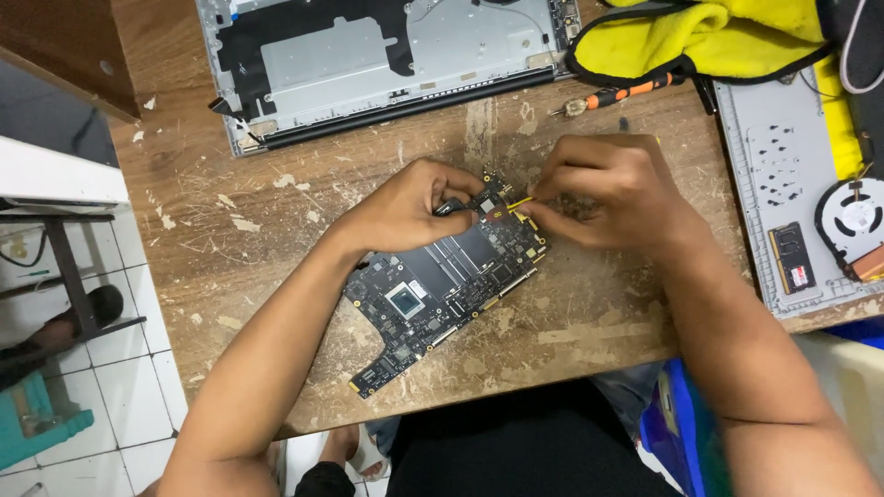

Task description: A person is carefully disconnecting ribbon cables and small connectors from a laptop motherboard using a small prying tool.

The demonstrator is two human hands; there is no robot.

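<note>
The right hand has its grip pinched narrow on a thin yellow strip. The strip sticks out from the top corner of a dark circuit board. The left hand presses down on the same end of the board. Its fingertips are closed on a small dark part there, but I cannot tell just what that part is. The 2 hands are very near each other, with only the strip between them.

The board lies flat on the worn wooden surface, tilted from the lower left up to the right. A shiny square chip sits near its middle.

I think the board is light, thin and stiff. It looks easy to break, because tiny parts cover its top. The best place to hold it is by its bare edges, not on the chip or the little parts. The yellow strip looks soft and bendy, so a gentle pinch is enough, and a hard pull could tear it.

Farther out, an open grey laptop shell lies at the top of the surface. A screwdriver with an orange handle rests beside a yellow cloth. At the right edge is 1 more grey case with a round fan and a small memory stick.
</note>
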